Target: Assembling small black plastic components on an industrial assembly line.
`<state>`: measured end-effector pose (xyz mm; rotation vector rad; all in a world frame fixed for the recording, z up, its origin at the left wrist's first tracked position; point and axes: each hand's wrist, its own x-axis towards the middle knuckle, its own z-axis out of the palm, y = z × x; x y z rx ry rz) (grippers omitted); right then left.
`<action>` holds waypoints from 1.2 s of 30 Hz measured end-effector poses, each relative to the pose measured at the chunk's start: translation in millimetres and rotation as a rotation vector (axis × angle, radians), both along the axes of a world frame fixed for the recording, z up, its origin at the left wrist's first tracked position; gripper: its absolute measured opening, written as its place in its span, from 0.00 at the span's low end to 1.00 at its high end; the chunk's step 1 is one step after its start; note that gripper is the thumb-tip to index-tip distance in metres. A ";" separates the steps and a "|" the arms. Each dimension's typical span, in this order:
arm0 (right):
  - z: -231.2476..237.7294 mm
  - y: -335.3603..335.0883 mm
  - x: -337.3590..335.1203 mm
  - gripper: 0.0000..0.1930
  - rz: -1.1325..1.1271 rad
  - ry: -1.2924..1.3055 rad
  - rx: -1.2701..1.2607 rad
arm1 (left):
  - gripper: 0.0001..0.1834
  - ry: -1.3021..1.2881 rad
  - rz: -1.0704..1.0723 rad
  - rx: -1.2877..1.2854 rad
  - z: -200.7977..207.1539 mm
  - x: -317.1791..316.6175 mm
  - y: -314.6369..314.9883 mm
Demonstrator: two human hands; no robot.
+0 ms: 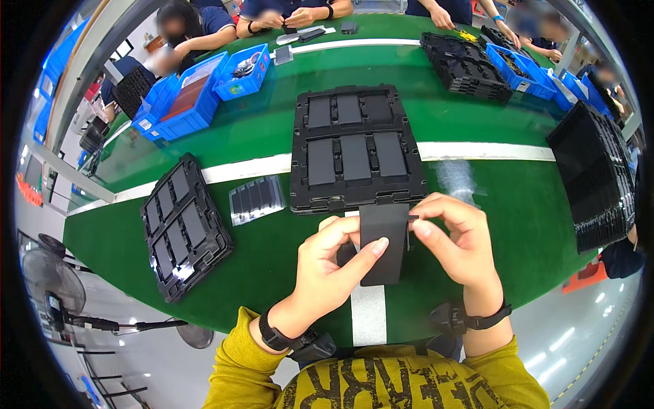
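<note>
The left hand [327, 266] holds a dark flat piece [381, 252], thumb across its near face and fingers behind its left edge. At the piece's right edge, the right hand [453, 235] pinches a small dark strip [413, 218] between thumb and index finger. Just beyond the grip lies a black tray [354, 131] with two rows of dark slabs — three to a row. Left of the grip, a clear sheet [257, 200] with dark strips lies near, and farther left a second tray [219, 238] sits angled. Clear film [458, 180] lies beyond the right hand; well right — a stack of black trays [593, 180].
</note>
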<state>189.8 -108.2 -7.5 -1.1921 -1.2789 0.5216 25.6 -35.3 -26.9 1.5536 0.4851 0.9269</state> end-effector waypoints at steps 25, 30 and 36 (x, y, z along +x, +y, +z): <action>-3.6 -4.6 -6.9 0.03 0.055 0.151 -0.136 | 0.14 -0.081 -0.055 -0.307 0.0 3.8 -1.7; -0.1 -5.6 -15.3 0.04 0.104 0.137 -0.175 | 0.23 0.150 -0.052 0.107 -7.0 9.1 -8.1; 4.0 -7.3 -11.2 0.06 0.063 -0.013 -0.016 | 0.27 0.222 -0.035 0.267 -9.4 6.3 -2.7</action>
